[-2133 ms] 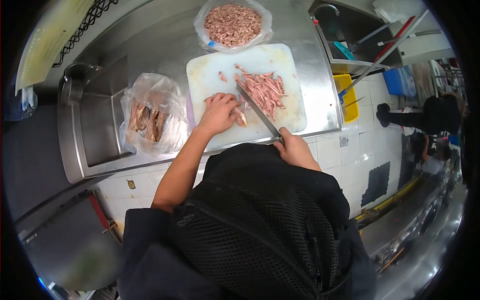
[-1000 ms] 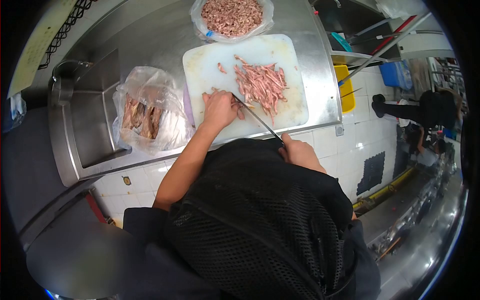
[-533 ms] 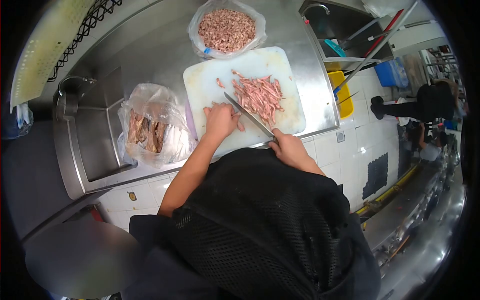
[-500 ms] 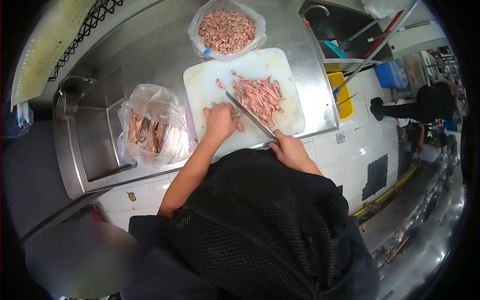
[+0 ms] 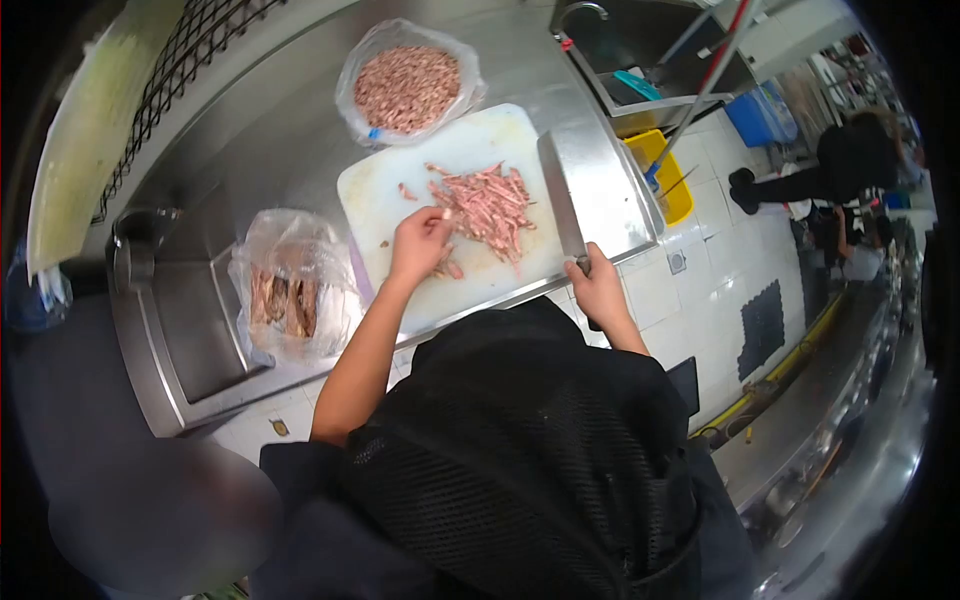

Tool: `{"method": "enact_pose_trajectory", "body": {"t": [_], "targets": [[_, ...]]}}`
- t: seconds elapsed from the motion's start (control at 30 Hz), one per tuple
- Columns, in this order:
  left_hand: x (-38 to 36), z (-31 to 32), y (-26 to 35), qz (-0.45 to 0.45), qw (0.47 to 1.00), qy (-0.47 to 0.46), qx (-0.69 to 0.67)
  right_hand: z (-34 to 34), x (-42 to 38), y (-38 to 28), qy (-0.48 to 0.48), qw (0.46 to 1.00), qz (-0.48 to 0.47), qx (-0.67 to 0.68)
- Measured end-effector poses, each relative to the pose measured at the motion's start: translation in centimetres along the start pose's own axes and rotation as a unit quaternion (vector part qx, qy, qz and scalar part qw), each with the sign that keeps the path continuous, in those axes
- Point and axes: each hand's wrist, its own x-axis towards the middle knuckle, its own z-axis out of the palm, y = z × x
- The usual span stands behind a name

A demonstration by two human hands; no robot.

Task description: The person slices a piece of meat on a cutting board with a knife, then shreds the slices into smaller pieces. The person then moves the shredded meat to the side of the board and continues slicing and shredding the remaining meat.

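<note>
On a white cutting board (image 5: 375, 185) lies a heap of thin pink meat strips (image 5: 490, 210). My left hand (image 5: 420, 245) is at the heap's left side, fingers curled and thumb close to the fingertips; whatever they hold, if anything, cannot be made out. A few small meat scraps (image 5: 448, 268) lie beside and under that hand. My right hand (image 5: 597, 285) is closed around the handle of a wide-bladed cleaver (image 5: 563, 195), whose blade stands over the board's right edge, apart from the meat.
Behind the board stands an open plastic bag of diced meat (image 5: 408, 88). Another clear bag (image 5: 300, 240) with brownish meat pieces lies at left, near a steel sink (image 5: 190, 320). On the floor at right is a yellow bucket (image 5: 665, 180); farther off, a person (image 5: 850, 165) stands.
The cleaver has swung up and right, away from the meat strips, to the board's right edge. My left hand has moved to the heap's left side. The view has shifted slightly.
</note>
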Motion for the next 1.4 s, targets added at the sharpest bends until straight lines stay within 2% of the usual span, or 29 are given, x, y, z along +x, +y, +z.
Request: {"method": "enact_pose_trajectory", "body": {"t": [0.07,0.17,0.3,0.37,0.4,0.47,0.5,0.57,0.6,0.67,0.73,0.77,0.83,0.87,0.93,0.97,1.03,1.07,1.1,1.17,1.23,1.37,1.4], "targets": [[0.4,-0.2,0.6,-0.002,1.0,0.003,-0.025,-0.5,0.3,0.9,-0.037,0.995,0.014,-0.094],[1.6,2.4,3.4,-0.014,0.998,0.013,-0.056,0.2,0.4,1.9,-0.028,0.996,-0.012,-0.085],[3.1,9.9,12.4,0.098,0.984,-0.134,-0.067,-0.2,0.8,1.3,-0.042,0.995,-0.011,-0.089],[3.2,12.8,16.5,0.134,0.954,-0.236,-0.128,-0.4,1.1,1.2,-0.057,0.994,0.018,-0.092],[3.2,13.8,17.4,0.133,0.955,-0.23,-0.13,-0.4,1.1,1.2,-0.062,0.993,0.015,-0.094],[3.3,15.2,18.2,0.131,0.962,-0.241,-0.015,-0.4,1.2,1.4,-0.063,0.995,0.019,-0.079],[3.1,14.8,17.9,0.129,0.962,-0.24,-0.012,-0.5,1.2,1.6,-0.066,0.995,0.02,-0.076],[2.2,12.6,16.5,0.198,0.957,-0.182,0.112,-0.2,1.1,2.1,-0.039,0.997,-0.002,-0.071],[2.3,11.2,13.8,0.182,0.969,-0.153,0.067,0.0,1.1,2.3,-0.045,0.997,0.001,-0.059],[2.8,6.6,8.0,0.17,0.978,-0.052,0.109,-0.1,1.1,2.3,-0.044,0.998,0.015,-0.038],[1.8,0.8,5.6,-0.011,0.987,-0.026,0.158,-0.2,1.1,2.1,-0.052,0.997,0.005,-0.051],[1.3,-0.9,4.1,-0.012,0.987,-0.023,0.159,-0.4,1.1,2.2,-0.057,0.996,-0.004,-0.074],[-0.2,-2.8,2.6,-0.033,0.94,-0.057,0.336,-0.5,1.2,2.3,-0.055,0.994,-0.024,-0.088],[-0.7,-2.7,1.6,-0.04,0.941,-0.049,0.331,-0.7,1.2,2.3,-0.06,0.995,-0.019,-0.08],[-2.3,-0.7,2.9,0.077,0.872,-0.06,0.48,-0.9,1.3,1.8,-0.077,0.993,-0.023,-0.084],[-2.4,0.0,3.3,0.068,0.878,-0.047,0.472,-1.0,1.3,1.5,-0.072,0.992,-0.029,-0.094],[-1.9,0.8,3.8,0.021,0.84,-0.114,0.531,-1.2,1.5,1.0,-0.076,0.989,-0.049,-0.118],[-1.9,0.7,3.5,0.015,0.847,-0.102,0.522,-0.8,1.4,0.8,-0.062,0.991,-0.08,-0.084],[-1.7,0.7,3.1,0.041,0.837,-0.123,0.531,-0.4,1.2,0.4,-0.048,0.992,-0.109,-0.048],[-1.8,0.7,2.5,0.068,0.83,-0.139,0.536,0.1,1.0,-1.5,-0.069,0.99,-0.104,-0.06],[-2.5,0.7,2.0,0.223,0.78,-0.214,0.544,1.1,0.8,-2.7,-0.092,0.987,-0.127,-0.024],[-3.4,-0.2,2.3,0.178,0.799,-0.157,0.553,2.7,0.1,-3.3,-0.144,0.98,-0.139,-0.01],[-3.8,-0.5,2.7,0.162,0.822,-0.123,0.532,2.6,-0.3,-3.8,-0.153,0.981,-0.122,-0.008]]}}
